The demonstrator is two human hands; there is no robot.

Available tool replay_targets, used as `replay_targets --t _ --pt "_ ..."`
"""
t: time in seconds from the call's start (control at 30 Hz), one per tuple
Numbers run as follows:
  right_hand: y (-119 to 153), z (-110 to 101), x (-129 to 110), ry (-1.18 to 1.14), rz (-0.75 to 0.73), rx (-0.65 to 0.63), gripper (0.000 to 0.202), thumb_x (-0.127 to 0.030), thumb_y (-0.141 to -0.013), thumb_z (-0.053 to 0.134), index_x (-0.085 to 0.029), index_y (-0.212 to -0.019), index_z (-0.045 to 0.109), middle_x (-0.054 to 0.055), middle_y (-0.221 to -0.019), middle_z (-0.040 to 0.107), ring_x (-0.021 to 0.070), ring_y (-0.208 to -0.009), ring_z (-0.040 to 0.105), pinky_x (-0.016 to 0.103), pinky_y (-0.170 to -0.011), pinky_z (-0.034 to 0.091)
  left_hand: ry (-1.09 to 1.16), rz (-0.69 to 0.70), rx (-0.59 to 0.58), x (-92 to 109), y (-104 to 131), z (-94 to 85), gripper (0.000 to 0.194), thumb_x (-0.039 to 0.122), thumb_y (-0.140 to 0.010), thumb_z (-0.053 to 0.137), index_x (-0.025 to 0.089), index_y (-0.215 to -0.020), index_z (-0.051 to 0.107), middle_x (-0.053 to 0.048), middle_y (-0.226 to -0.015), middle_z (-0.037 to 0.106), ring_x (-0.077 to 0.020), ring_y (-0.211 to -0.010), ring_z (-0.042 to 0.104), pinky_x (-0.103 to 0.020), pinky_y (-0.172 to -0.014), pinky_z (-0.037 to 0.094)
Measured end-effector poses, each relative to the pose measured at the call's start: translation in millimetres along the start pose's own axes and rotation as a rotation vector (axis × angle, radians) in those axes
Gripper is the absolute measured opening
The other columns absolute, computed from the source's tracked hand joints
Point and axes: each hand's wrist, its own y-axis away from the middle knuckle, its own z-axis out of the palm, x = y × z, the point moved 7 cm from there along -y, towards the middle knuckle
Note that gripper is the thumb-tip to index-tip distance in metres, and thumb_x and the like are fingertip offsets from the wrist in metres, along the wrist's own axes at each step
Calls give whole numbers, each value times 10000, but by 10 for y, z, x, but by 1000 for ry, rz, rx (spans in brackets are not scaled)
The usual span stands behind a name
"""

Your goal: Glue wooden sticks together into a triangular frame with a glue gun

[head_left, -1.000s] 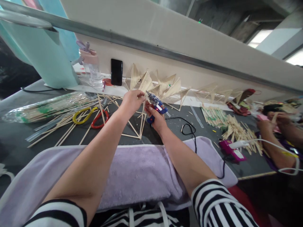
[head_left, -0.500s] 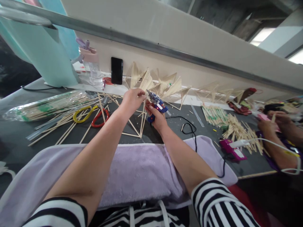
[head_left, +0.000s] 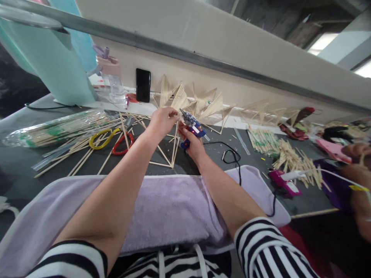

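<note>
With bent, pinched fingers my left hand (head_left: 164, 119) grips the top of a frame of thin wooden sticks (head_left: 164, 153), which stands on the dark tabletop. The exact spot under the fingertips is hidden. My right hand (head_left: 193, 143) is wrapped round the handle of a blue hot glue gun (head_left: 194, 127). Its metal nozzle points up and left, close to the left fingertips and the frame's top. A clear glue stick pokes out of the gun's back. Behind the gun stand fan-shaped stick structures (head_left: 180, 98).
To the left lie yellow-handled scissors (head_left: 100, 143), red-handled scissors (head_left: 118, 148) and bagged sticks (head_left: 58, 129). A phone (head_left: 143, 85) leans on the wall beside a bottle (head_left: 111, 81). The black cord (head_left: 232, 148) runs rightward toward a magenta power strip (head_left: 285, 183). A co-worker's hands (head_left: 358, 166) are far right.
My hands, the glue gun and the frame stay almost in place. The co-worker's hands have moved to the right, away from the pink object.
</note>
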Motion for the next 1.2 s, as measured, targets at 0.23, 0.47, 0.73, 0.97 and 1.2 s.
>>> replay_targets --t 0.23,0.47,0.73,0.97,1.2 --pt "-2 11 1 -2 -13 -28 210 -254 -701 772 -243 -904 722 -29 -969 747 141 -963 692 282 -917 557 -1 -21 6 -1 10 -8 199 221 -779 611 134 -914 729 -63 -822 711 -182 -809 624 -285 -783 466" --pt "-2 5 -4 5 -25 -26 187 -252 -708 772 -238 -888 720 -21 -990 747 151 -996 687 292 -916 560 -5 -23 2 -11 3 0 207 224 -782 612 132 -926 729 -63 -833 715 -183 -811 629 -287 -783 469" --pt "0 7 -1 5 -20 -26 172 -254 -709 770 -234 -871 716 -22 -964 742 145 -976 688 288 -914 557 -8 -16 -6 -9 -7 3 196 225 -786 610 132 -909 730 -65 -837 713 -180 -802 623 -287 -771 466" --pt "8 11 -9 3 -13 -23 168 -255 -697 777 -230 -848 709 -24 -946 743 138 -959 690 281 -919 550 -2 -12 -5 -3 0 1 202 218 -782 601 139 -919 727 -53 -824 707 -175 -806 621 -272 -756 472" --pt "6 14 -13 -8 -25 -39 172 -243 -709 773 -234 -871 716 -24 -954 743 137 -971 687 277 -912 551 -5 -15 -1 10 12 -14 220 209 -786 601 119 -941 730 -68 -831 709 -177 -795 621 -280 -755 472"
